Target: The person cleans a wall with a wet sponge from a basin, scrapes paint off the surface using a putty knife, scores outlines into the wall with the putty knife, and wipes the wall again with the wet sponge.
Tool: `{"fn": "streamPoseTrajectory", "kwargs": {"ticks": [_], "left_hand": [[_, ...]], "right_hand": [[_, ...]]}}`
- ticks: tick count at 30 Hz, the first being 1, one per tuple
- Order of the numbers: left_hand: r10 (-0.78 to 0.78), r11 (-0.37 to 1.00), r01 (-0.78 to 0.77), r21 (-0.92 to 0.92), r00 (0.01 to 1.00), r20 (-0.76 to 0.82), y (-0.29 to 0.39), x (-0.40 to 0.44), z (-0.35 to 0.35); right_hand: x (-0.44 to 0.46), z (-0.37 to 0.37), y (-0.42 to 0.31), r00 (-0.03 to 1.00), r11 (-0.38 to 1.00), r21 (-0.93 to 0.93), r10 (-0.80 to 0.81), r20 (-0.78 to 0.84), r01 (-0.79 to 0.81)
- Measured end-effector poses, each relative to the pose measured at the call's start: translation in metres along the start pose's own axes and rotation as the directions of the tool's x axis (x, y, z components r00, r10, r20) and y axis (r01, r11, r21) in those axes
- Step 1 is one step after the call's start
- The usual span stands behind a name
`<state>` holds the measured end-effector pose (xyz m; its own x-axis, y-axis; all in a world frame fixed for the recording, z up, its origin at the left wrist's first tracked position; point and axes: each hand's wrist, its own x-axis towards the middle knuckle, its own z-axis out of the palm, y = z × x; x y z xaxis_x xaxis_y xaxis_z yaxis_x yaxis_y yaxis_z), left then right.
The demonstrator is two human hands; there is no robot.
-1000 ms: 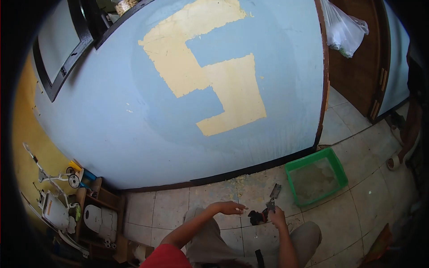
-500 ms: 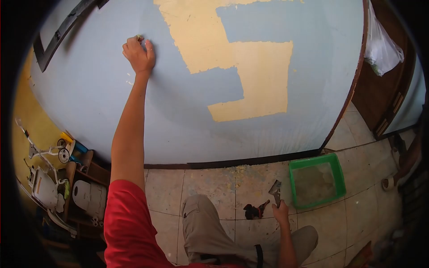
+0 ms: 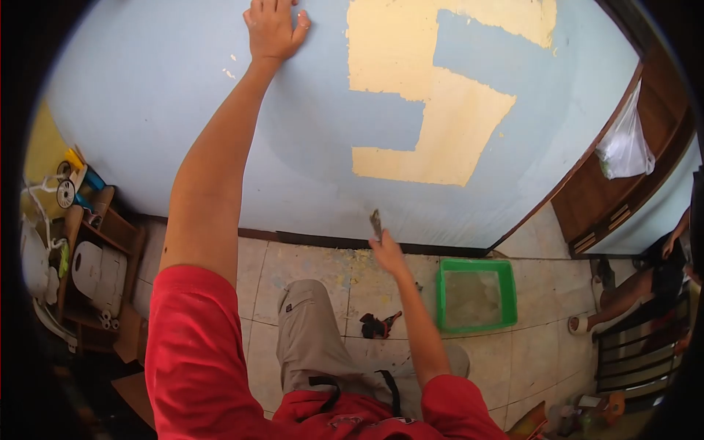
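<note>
My left hand point(image 3: 275, 31) is raised against the blue wall point(image 3: 315, 132), left of the yellow bare patch point(image 3: 396, 59); its fingers are spread, with the tips at the frame's top edge. Low in front of the wall, my right hand point(image 3: 388, 253) is closed round a scraper point(image 3: 376, 226), its blade pointing up. On the tiles below lies a small black and red object point(image 3: 378, 325). A green basin point(image 3: 441, 295) with cloudy contents stands on the floor to the right of my right forearm.
Shelves point(image 3: 106, 235) with white items stand at the left. A white plastic bag point(image 3: 627, 143) hangs by the brown door point(image 3: 587, 198). At the right, a person's leg point(image 3: 620, 302) shows beside a dark slatted rack point(image 3: 638, 359). Paint scraps lie on the floor tiles point(image 3: 308, 265).
My left hand has gone from low over the floor up to the wall. My right hand has lifted the scraper from near the floor towards the wall. The view has shifted.
</note>
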<state>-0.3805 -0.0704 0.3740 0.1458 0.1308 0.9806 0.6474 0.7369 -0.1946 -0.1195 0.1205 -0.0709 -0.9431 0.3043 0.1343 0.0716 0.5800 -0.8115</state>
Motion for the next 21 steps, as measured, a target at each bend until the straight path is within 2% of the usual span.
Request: {"fn": "streamPoseTrajectory", "kwargs": {"ticks": [1, 2, 3, 4, 5, 6, 8, 9, 10, 11, 12, 14, 15, 17, 18, 19, 20, 21], "left_hand": [[0.019, 1.000, -0.019, 0.008, 1.000, 0.003, -0.002, 0.001, 0.000], [-0.004, 1.000, 0.005, 0.027, 1.000, -0.023, -0.004, -0.002, 0.002], [0.008, 0.999, -0.008, 0.047, 1.000, -0.006, -0.007, -0.004, 0.005], [0.021, 0.997, -0.022, 0.068, 1.000, 0.012, -0.010, -0.003, 0.006], [0.002, 0.996, -0.001, 0.094, 1.000, -0.008, -0.010, -0.002, 0.006], [0.013, 0.998, -0.011, 0.060, 0.999, -0.031, -0.008, -0.002, 0.005], [0.038, 0.999, -0.037, 0.017, 0.998, -0.043, -0.012, 0.001, 0.004], [0.050, 0.998, -0.048, 0.030, 0.997, -0.057, -0.014, 0.001, 0.006], [0.064, 0.997, -0.062, 0.035, 0.996, -0.058, -0.011, -0.002, 0.005], [-0.015, 0.999, 0.015, -0.041, 1.000, 0.013, -0.001, 0.002, -0.005], [0.000, 0.998, 0.002, -0.055, 0.999, 0.037, 0.000, 0.004, -0.007], [-0.015, 1.000, 0.015, -0.016, 0.999, 0.036, -0.001, 0.003, -0.004], [-0.002, 1.000, 0.003, -0.012, 1.000, 0.020, -0.001, 0.003, -0.005], [0.013, 1.000, -0.013, -0.017, 1.000, 0.020, 0.000, 0.001, -0.005], [0.016, 1.000, -0.016, -0.007, 1.000, -0.007, 0.000, 0.002, -0.003], [0.031, 0.999, -0.031, -0.027, 0.999, 0.007, 0.000, 0.002, -0.002], [0.032, 0.999, -0.032, -0.018, 0.999, 0.004, -0.001, 0.001, -0.002], [0.032, 0.999, -0.032, -0.010, 0.999, 0.001, -0.003, 0.001, -0.001]], "right_hand": [[-0.017, 0.030, 0.031, 0.975, 0.977, 0.093, 0.176, 0.138, -0.190], [-0.052, 0.033, 0.009, 0.858, 0.847, 0.195, 0.439, 0.268, -0.494], [-0.083, 0.045, 0.017, 0.742, 0.772, 0.091, 0.562, 0.366, -0.629], [-0.114, 0.082, 0.055, 0.718, 0.733, 0.091, 0.621, 0.316, -0.674], [-0.146, 0.124, 0.121, 0.830, 0.877, -0.175, 0.479, 0.283, -0.447], [-0.157, 0.123, 0.128, 0.835, 0.883, -0.194, 0.468, 0.289, -0.428], [-0.177, 0.128, 0.117, 0.796, 0.849, -0.065, 0.517, 0.316, -0.525], [-0.157, 0.097, 0.080, 0.902, 0.936, -0.073, 0.352, 0.251, -0.345], [-0.129, 0.071, 0.050, 0.976, 0.980, -0.056, 0.194, 0.099, -0.189], [-0.095, 0.030, 0.000, 0.998, 0.998, -0.014, 0.059, -0.030, -0.060], [-0.061, -0.016, -0.054, 0.988, 0.999, 0.004, -0.053, -0.146, 0.054], [-0.001, -0.096, -0.132, 0.921, 0.973, -0.146, -0.219, -0.322, 0.180], [0.022, -0.137, -0.163, 0.898, 0.965, -0.190, -0.240, -0.367, 0.180], [0.054, -0.214, -0.195, 0.879, 0.927, -0.323, -0.308, -0.364, 0.191], [0.063, -0.246, -0.202, 0.889, 0.901, -0.392, -0.322, -0.325, 0.183], [0.066, -0.273, -0.216, 0.934, 0.911, -0.387, -0.252, -0.252, 0.142], [0.074, -0.292, -0.216, 0.948, 0.916, -0.363, -0.255, -0.192, 0.173], [0.082, -0.305, -0.218, 0.935, 0.847, -0.485, -0.323, -0.148, 0.216]]}}
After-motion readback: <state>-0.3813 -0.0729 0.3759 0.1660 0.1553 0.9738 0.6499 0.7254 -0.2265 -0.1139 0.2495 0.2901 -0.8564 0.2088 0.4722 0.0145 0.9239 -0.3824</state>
